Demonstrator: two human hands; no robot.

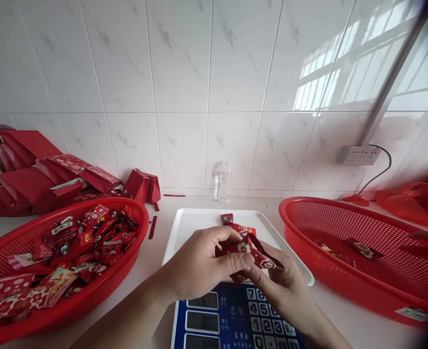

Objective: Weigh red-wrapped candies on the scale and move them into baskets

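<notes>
Candy packets point(252, 249), red with white flower prints, are held as a small bunch just above the near edge of the white tray point(185, 228) of an electronic scale point(236, 315). Head view: the left hand point(199, 264) closes over the bunch from above, thumb and forefinger pinched on the wrappers, while the right hand point(287, 286) cups it from beneath with the fingers curled round the lower ends; both hands are thus closed on the same bunch. Handling would seem best served by a pinch on the crimped wrapper ends, not the slippery faces, and by keeping the bunch low over the tray so that a dropped piece lands on it. Two loose packets point(227, 218) lie on the far part of the tray. The left basket point(146, 223), red mesh plastic, is heaped with similar wrapped sweets point(90, 237); the right basket point(290, 228) holds only a few. The white desk point(156, 252) also carries a pile of folded red boxes point(28, 179) at far left, a clear plastic bottle point(223, 182) against the wall, and a red plastic bag point(410, 198) at right. A white tiled wall point(185, 97) bears a socket strip point(359, 155) with a black cable, and reflects a barred window.
</notes>
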